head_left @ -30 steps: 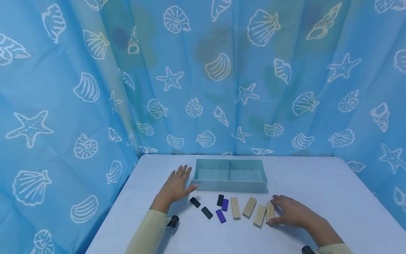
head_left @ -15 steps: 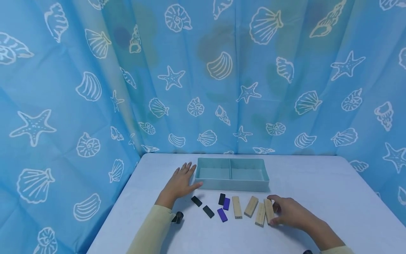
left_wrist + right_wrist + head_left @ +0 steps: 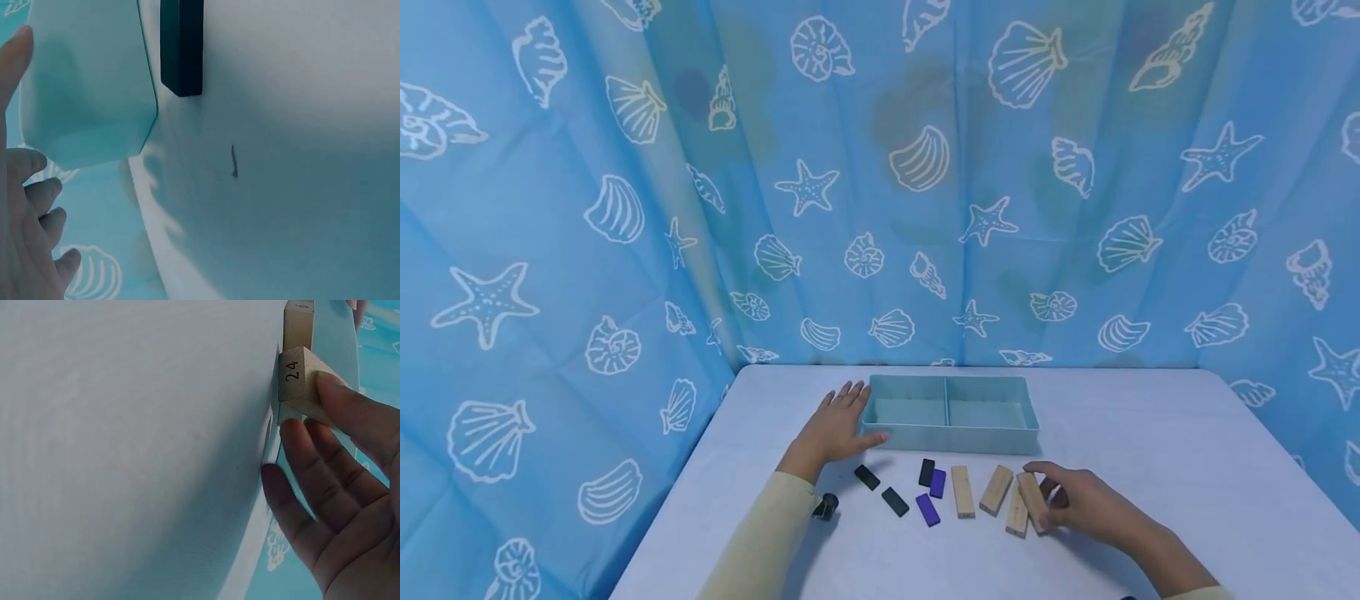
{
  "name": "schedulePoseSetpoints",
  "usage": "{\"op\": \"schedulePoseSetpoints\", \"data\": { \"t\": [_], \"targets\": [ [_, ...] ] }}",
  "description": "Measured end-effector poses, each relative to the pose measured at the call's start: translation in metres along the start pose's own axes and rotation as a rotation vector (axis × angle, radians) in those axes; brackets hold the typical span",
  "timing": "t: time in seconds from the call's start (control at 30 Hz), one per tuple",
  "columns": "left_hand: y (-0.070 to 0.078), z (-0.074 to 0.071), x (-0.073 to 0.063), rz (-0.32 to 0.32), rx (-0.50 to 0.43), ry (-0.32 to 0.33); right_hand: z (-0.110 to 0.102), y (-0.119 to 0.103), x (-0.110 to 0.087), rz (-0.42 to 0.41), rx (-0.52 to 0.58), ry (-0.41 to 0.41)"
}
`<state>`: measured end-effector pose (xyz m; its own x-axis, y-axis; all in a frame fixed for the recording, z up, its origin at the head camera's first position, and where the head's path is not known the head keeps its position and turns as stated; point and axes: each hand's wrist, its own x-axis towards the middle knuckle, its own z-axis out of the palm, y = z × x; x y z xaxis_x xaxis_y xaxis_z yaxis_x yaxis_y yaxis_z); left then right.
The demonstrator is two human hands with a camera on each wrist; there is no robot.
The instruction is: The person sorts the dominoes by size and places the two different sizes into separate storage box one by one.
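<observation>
In the head view my right hand [image 3: 1093,504] pinches a wooden block [image 3: 1033,502] by its ends between thumb and fingers. Its end, marked 24 in the right wrist view, is tilted, and the block [image 3: 292,375] overlaps a neighbouring wooden block [image 3: 1017,515]. Two more wooden blocks, one upright to my view [image 3: 963,492] and one slanted [image 3: 996,490], lie to the left. My left hand [image 3: 833,429] is spread beside the left end of a pale blue-green two-compartment box [image 3: 951,438], thumb along its front corner. Whether the hand touches the box I cannot tell.
Left of the wooden blocks lie two small purple blocks [image 3: 927,510] and several black ones [image 3: 895,502], flat on the white table [image 3: 1112,425]. A blue shell-patterned curtain [image 3: 880,208] hangs behind the table and along its sides.
My right hand has gripped the rightmost wooden block and shifted it left, tilting it against its neighbour. My left hand has moved slightly right, closer to the box.
</observation>
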<state>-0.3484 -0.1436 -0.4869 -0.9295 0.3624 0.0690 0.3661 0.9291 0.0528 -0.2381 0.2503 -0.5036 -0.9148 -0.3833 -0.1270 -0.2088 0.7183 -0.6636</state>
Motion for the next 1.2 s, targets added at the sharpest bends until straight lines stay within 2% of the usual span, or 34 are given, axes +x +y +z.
{"op": "schedulePoseSetpoints", "data": {
  "t": [0.2, 0.33, 0.47, 0.6, 0.83, 1.0, 1.2],
  "targets": [
    [-0.001, 0.000, 0.003, 0.043, 0.024, 0.013, -0.001, 0.000, -0.003, -0.009, 0.103, 0.005],
    [-0.001, 0.006, 0.004, 0.068, 0.010, 0.008, -0.003, 0.003, -0.004, -0.003, 0.130, 0.011],
    [-0.005, 0.011, 0.008, 0.049, 0.022, 0.027, -0.010, 0.000, 0.003, 0.001, 0.129, 0.057],
    [-0.010, 0.011, 0.016, 0.028, 0.018, 0.032, -0.024, -0.010, 0.015, -0.022, 0.097, 0.107],
    [-0.009, 0.000, 0.031, 0.046, 0.028, 0.032, -0.046, -0.027, 0.035, -0.102, 0.024, 0.205],
    [-0.007, 0.000, 0.032, 0.020, 0.002, 0.012, -0.047, -0.031, 0.058, -0.131, 0.138, 0.207],
    [-0.008, 0.006, 0.025, -0.005, -0.040, -0.013, -0.040, -0.032, 0.090, -0.108, 0.271, 0.210]
  ]
}}
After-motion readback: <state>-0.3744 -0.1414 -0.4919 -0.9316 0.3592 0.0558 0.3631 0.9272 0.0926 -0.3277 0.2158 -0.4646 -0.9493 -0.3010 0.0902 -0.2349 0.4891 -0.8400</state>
